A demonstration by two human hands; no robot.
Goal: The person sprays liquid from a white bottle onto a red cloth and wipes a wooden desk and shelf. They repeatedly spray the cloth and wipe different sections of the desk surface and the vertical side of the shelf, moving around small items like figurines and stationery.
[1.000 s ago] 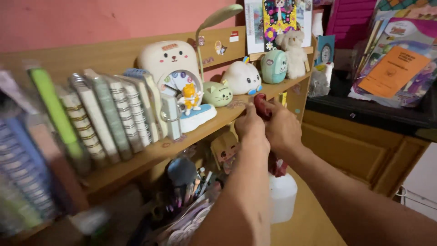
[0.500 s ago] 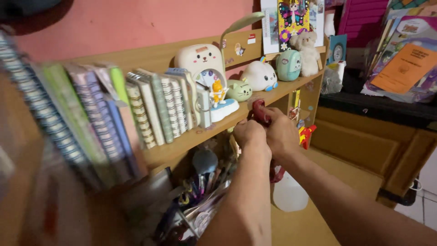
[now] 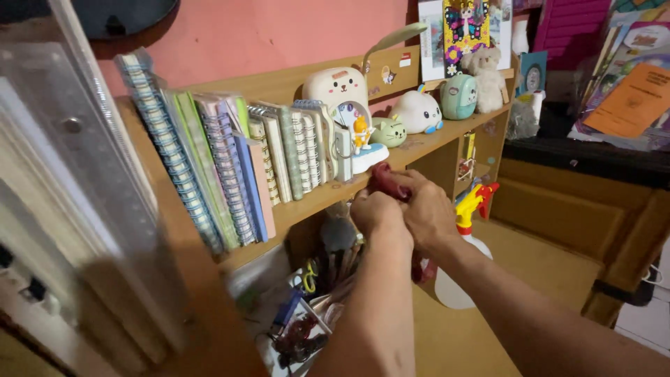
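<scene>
Sliding left along the wooden shelf (image 3: 307,202), our hands now work at centre frame, below the row of notebooks (image 3: 230,167) rather than the cat clock (image 3: 338,91). Left hand (image 3: 377,213) and right hand (image 3: 429,213) both clench the dark red cloth (image 3: 387,183) against the shelf's front edge; spray bottle (image 3: 467,230) just right.

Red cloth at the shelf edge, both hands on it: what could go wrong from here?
1. The left hand and right hand grip the red cloth just below the small orange figure on the clock's white base; a sweep upward could knock it off the shelf.
2. The spray bottle stands right beside the right forearm, so an elbow move may tip it.
3. The notebooks lean sideways; a jolt to the shelf might slide them.
</scene>
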